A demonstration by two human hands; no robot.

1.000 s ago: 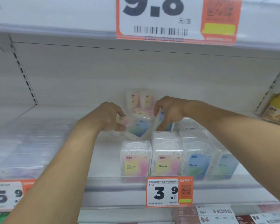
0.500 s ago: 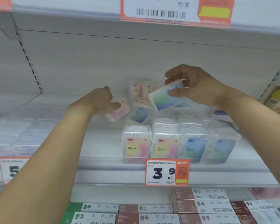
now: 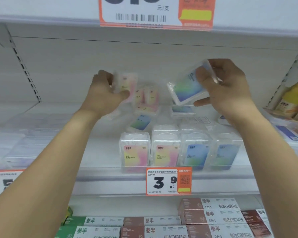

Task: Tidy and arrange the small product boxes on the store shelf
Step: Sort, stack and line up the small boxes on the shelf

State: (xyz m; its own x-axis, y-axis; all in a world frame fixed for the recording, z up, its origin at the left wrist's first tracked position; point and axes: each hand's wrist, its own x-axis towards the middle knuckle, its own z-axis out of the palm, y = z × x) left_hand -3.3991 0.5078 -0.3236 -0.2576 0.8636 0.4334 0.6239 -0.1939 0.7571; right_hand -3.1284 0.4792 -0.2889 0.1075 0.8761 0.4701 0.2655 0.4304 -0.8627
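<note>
Up above the shelf [image 3: 100, 152], the left hand [image 3: 103, 97] grips a pink box [image 3: 127, 85] at ten o'clock; the right hand [image 3: 227, 90] pinches a tilted blue box [image 3: 187, 86] at two o'clock.

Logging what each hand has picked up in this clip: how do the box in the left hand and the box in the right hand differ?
The left hand grips a pink-and-yellow box, roughly upright and blurred. The right hand grips a blue-and-green box, tilted on a diagonal and sharper. The pink-and-yellow box sits lower in the view; the blue-and-green box is raised higher. Both look like the same clear-cased product, held above the shelf.
</note>
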